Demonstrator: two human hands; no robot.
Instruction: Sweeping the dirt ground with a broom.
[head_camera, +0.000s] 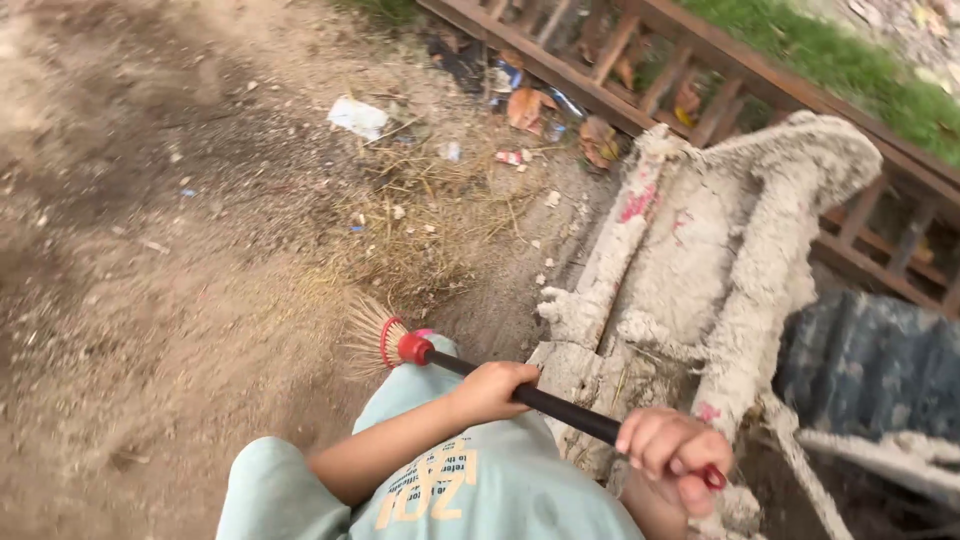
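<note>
Seen from above, both hands (580, 420) grip a broom's black handle (545, 403): the left hand (492, 388) clenched at mid-shaft, arm bent, the right hand (672, 455) fisted over the red-tipped end. The straw broom head (372, 335) (red collar) rests on the dirt ground (150, 250) beside a cement-caked wheelbarrow (700, 260).
</note>
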